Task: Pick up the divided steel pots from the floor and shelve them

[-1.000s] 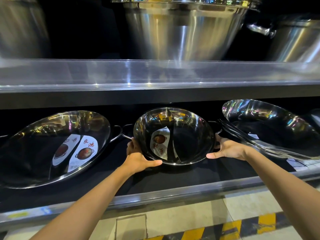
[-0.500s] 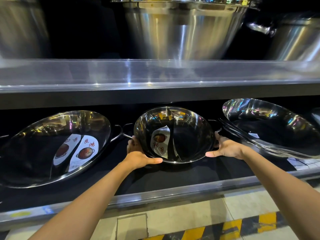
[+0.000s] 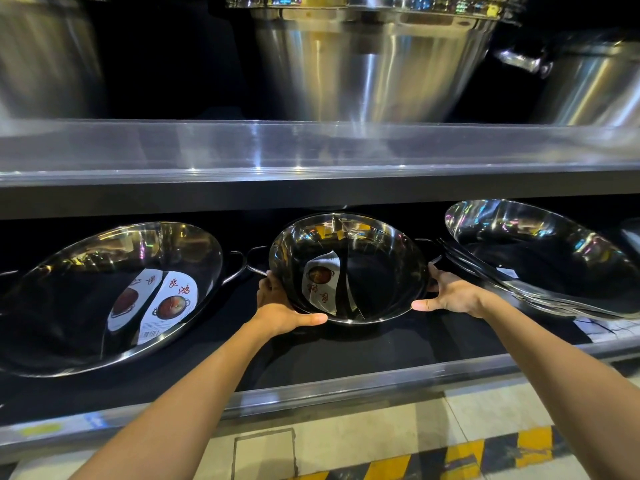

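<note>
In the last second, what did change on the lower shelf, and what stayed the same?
Very little changed. The middle divided pot rose slightly and tipped a bit more toward the shelf's back. The left hand and right hand kept their grip on its rim. The large pot on the left and the stacked pots on the right did not move.

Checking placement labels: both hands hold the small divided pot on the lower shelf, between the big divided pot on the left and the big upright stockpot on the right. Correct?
Not quite. In the head view both hands, left and right, hold the small divided pot on the lower shelf, big divided pot on the left. On the right sits a stack of shallow pans, not a stockpot.
</note>
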{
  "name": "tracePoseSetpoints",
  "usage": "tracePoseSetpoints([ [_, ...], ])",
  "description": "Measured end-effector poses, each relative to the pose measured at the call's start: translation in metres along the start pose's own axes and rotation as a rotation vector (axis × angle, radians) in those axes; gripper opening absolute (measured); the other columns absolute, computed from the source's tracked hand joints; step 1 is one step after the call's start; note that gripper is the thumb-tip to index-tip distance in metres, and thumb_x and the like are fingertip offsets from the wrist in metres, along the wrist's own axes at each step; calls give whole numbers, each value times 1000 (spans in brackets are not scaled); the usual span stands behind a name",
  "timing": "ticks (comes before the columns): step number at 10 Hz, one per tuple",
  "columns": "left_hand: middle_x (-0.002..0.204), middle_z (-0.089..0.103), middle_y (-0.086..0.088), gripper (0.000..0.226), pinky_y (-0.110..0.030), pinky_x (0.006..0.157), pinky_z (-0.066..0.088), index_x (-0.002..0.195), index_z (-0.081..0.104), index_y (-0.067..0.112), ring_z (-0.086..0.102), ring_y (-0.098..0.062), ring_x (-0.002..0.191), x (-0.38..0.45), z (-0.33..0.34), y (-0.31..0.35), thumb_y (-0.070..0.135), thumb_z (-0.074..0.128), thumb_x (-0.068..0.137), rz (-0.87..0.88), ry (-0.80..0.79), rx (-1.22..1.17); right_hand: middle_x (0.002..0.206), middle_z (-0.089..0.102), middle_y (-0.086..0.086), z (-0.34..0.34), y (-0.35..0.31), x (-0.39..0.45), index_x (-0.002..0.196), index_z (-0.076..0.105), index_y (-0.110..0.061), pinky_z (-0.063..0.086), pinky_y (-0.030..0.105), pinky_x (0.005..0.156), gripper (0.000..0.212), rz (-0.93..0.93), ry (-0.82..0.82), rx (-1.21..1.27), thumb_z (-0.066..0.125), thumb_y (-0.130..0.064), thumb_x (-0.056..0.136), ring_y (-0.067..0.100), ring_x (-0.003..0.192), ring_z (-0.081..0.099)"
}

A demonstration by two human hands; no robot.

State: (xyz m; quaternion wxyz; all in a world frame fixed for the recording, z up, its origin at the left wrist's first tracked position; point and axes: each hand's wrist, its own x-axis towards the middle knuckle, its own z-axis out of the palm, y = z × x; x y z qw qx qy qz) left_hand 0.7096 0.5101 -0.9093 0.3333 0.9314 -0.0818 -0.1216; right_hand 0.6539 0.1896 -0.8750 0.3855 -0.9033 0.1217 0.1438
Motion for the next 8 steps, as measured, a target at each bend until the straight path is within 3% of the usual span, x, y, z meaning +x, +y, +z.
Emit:
tracePoseSetpoints([
  [3,157,-12,-9,139,-49,119,11,145,-17,20,-9,-31,145,-2,0,-1,54,82,54,-28,-27,-60,146,42,11,-1,-2,-1,148,10,-19,33,40,113,100,14,-10,-29,77,-21,75,29,135,38],
  [6,155,0,-11,134,-50,117,19,145,-13,23,3,-33,144,-7,-5,3,55,80,55,-38,-26,-65,142,46,10,-2,-3,-2,148,13,-20,33,43,114,99,33,-7,-18,79,-22,73,29,133,42],
  [7,149,19,-13,108,-51,112,30,146,2,27,21,-34,138,-17,-15,8,54,71,68,-21,16,-53,134,55,10,-3,-10,-11,143,31,-17,36,44,112,79,2,13,-19,75,-20,77,28,127,48],
  [8,145,30,-20,73,-50,108,35,145,16,14,32,-38,132,-39,-36,22,43,52,88,37,77,76,134,55,15,-2,-31,-31,137,41,-8,38,44,109,60,-5,145,-89,67,-22,85,31,125,50],
])
